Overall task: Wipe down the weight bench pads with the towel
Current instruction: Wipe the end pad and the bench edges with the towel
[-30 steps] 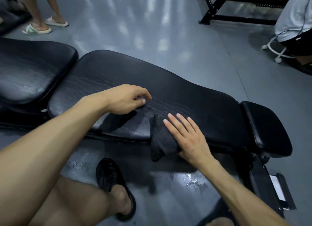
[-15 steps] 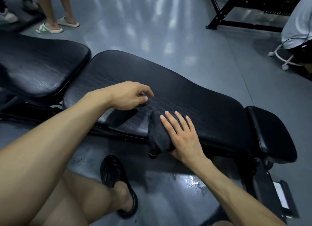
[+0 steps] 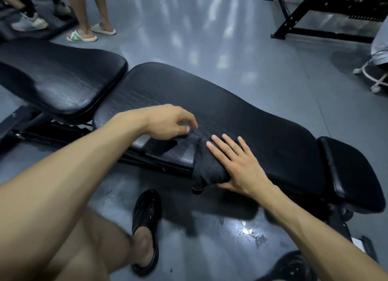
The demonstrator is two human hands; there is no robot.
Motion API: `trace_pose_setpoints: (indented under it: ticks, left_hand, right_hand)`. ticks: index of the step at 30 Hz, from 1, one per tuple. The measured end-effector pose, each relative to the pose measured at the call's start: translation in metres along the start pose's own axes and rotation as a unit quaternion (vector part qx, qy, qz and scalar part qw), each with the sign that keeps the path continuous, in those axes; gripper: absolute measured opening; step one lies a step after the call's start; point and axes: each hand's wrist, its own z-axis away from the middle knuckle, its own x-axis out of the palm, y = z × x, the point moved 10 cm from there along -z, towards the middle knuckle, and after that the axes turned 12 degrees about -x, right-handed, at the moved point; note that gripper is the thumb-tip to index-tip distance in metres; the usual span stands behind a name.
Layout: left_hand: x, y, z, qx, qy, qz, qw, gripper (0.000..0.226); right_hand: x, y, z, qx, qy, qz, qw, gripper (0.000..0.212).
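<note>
Towel (image 3: 206, 169) first: it was dark grey, almost as dark as the pad beneath it, with a soft, slightly fuzzy nap, bunched into a thick fold. It lay draped over the near edge of the long middle pad (image 3: 231, 117), its lower end hanging below the edge with a thin yellowish line showing at the hem.

Furthest left sat a separate black pad (image 3: 63, 79), glossy and finely creased, tilted a little on its dark metal frame (image 3: 27, 123). A narrow gap parted it from the long middle pad, which was black too, wider at its left end, with a cracked, wrinkled grain and a dull sheen near the front edge.

Over that pad the left hand (image 3: 168, 122) hung palm down, fingers loosely curled with the thumb and forefinger tips drawn near each other; whether they pinched the towel's upper corner could not be told. Just to its right the right hand (image 3: 237, 165) pressed flat on the towel, fingers spread and straight, the thumb tucked along the towel's lower fold at the pad's edge.

Right of the long pad, touching its end, was a small black end pad (image 3: 352, 175) with a smoother shine.

Below the bench the grey floor (image 3: 210, 249) showed a wet, shiny patch, and a foot in a black sandal (image 3: 147, 224) stood near the pad's edge.
</note>
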Motion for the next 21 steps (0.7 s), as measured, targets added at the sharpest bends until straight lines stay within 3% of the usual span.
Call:
trace_pose_setpoints:
  ticks: [9, 17, 21]
  left_hand:
    - [-0.022, -0.027, -0.003, -0.028, 0.047, 0.042, 0.998, 0.029]
    - [-0.012, -0.067, 0.015, -0.045, 0.049, 0.032, 0.997, 0.029]
    - [-0.018, -0.104, 0.028, -0.046, 0.078, 0.040, 0.995, 0.029]
  right_hand:
    - [-0.016, -0.070, -0.063, 0.019, 0.108, -0.015, 0.994, 0.115]
    - [-0.014, -0.020, 0.001, 0.017, 0.151, -0.018, 0.988, 0.090]
    - [-0.009, -0.023, -0.003, 0.056, 0.125, 0.026, 0.990, 0.094]
